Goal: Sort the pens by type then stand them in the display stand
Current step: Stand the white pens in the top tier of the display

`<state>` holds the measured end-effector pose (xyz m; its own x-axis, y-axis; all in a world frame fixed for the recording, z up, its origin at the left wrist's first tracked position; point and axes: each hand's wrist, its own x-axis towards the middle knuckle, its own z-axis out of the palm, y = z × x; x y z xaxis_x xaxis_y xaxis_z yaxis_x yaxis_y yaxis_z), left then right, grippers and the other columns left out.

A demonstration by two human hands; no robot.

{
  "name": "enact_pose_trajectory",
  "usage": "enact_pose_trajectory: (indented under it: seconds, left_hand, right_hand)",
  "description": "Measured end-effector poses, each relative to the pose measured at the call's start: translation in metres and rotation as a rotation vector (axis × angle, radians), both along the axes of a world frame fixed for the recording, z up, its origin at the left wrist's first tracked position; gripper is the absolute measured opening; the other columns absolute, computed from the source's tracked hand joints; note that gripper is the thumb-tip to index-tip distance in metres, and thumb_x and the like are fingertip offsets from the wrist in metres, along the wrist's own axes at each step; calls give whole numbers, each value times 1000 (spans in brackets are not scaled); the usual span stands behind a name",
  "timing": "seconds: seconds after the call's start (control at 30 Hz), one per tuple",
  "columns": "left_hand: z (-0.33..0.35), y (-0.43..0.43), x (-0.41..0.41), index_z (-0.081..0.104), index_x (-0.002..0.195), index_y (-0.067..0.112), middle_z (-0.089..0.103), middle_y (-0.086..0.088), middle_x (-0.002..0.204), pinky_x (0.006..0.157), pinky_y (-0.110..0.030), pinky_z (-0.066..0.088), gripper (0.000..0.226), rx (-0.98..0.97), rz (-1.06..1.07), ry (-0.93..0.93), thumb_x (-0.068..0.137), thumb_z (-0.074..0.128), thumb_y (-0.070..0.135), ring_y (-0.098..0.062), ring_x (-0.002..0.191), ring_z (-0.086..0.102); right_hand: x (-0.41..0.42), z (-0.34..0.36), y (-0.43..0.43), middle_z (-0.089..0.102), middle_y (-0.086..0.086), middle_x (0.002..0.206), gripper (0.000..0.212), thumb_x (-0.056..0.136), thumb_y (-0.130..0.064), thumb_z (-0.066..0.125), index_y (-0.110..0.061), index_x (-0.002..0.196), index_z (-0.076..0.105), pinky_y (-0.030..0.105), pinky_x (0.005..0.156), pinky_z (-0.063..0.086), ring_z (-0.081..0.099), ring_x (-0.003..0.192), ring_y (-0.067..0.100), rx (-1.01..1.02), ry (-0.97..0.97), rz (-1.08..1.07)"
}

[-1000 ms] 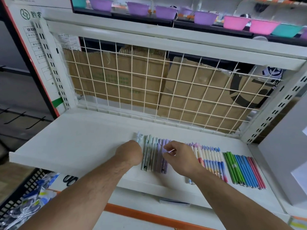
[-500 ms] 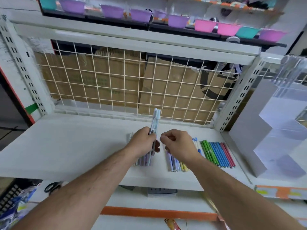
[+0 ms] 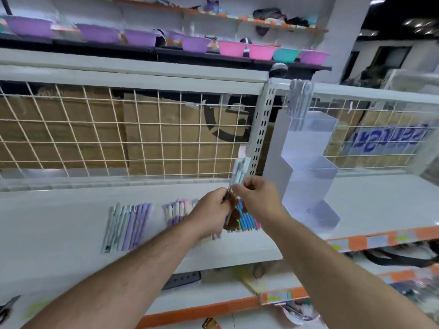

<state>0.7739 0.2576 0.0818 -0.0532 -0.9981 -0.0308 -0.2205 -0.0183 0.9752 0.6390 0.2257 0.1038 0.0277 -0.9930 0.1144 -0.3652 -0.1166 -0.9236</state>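
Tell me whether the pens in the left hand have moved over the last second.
Yes. The pens rose off the shelf and went right, toward the clear stand.

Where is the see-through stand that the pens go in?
In the head view, the clear tiered plastic display stand sits on the white shelf at right, beside the perforated metal post, just past the right hand pinching pale pens.

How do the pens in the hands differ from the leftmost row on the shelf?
The held pens stand upright above the shelf, gripped by the left hand and right hand; the leftmost row lies flat, untouched. The held pens are few; the leftmost row holds many more. Both are pastel.
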Motion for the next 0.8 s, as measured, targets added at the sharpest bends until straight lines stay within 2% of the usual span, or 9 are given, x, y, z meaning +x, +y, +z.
enact_pose_trajectory:
  seconds: [0.07, 0.2, 0.3, 0.37, 0.43, 0.5, 0.57, 0.7, 0.8]
  left_hand:
    - [1, -3, -34, 56, 93, 11, 67, -10, 77, 53, -29, 55, 20, -25, 13, -6, 105, 43, 20, -15, 60, 67]
    - [0, -13, -99, 56, 93, 32, 64, -2, 68, 47, -28, 50, 22, -113, 47, -46, 106, 38, 30, -16, 53, 59]
    - [0, -26, -139, 55, 97, 45, 62, 13, 69, 51, -30, 48, 25, -190, 101, -111, 104, 39, 29, -10, 59, 57]
    - [1, -33, -161, 57, 117, 40, 69, 11, 91, 70, -39, 56, 27, -213, 120, -133, 102, 41, 24, -13, 81, 66]
    - [2, -39, -177, 59, 119, 36, 69, 6, 96, 80, -43, 57, 28, -229, 138, -138, 102, 41, 23, -17, 88, 66]
    - [4, -45, -188, 60, 103, 46, 65, 12, 80, 64, -28, 50, 30, -258, 144, -123, 101, 40, 23, -7, 70, 59]
    - [12, -54, -196, 62, 107, 48, 61, 15, 71, 54, -20, 42, 35, -267, 140, -63, 97, 38, 24, -3, 60, 50]
    - [22, -81, -202, 65, 116, 47, 52, 16, 61, 53, -24, 35, 47, -288, 149, 45, 90, 33, 26, -7, 58, 42]
    - [30, -103, -205, 70, 106, 35, 49, 13, 55, 52, -29, 31, 44, -315, 142, 86, 87, 34, 20, -12, 55, 39]
  right_hand:
    - [-31, 4, -5, 55, -1, 53, 28, 85, -20, 72, -14, 64, 56, 38, 58, 53, 54, 51, 16, -8, -7, -27]
    - [-87, 12, -14, 62, 5, 54, 28, 88, -20, 68, -13, 62, 61, 46, 59, 58, 59, 49, 21, -31, 58, -2]
    - [-120, 19, -22, 63, 1, 51, 30, 87, -26, 68, -17, 59, 63, 41, 57, 58, 61, 49, 18, -81, 99, 21]
    - [-138, 24, -27, 65, 0, 55, 29, 85, -36, 71, -21, 61, 64, 36, 57, 56, 63, 53, 17, -120, 115, 41]
    - [-154, 29, -35, 67, 1, 59, 27, 85, -39, 71, -23, 64, 65, 34, 52, 55, 65, 55, 17, -125, 132, 55]
    - [-165, 34, -45, 66, 0, 54, 28, 88, -35, 68, -21, 64, 64, 30, 48, 49, 63, 50, 14, -122, 151, 50]
    - [-172, 38, -56, 64, -1, 51, 29, 90, -30, 63, -17, 64, 63, 32, 51, 52, 60, 46, 11, -110, 160, 40]
    - [-175, 51, -80, 65, 1, 55, 26, 88, -19, 54, -8, 67, 65, 43, 61, 58, 58, 47, 14, -99, 136, 43]
    - [-176, 62, -98, 62, 8, 58, 27, 88, -16, 51, -8, 64, 59, 50, 62, 57, 64, 60, 33, -139, 173, 12]
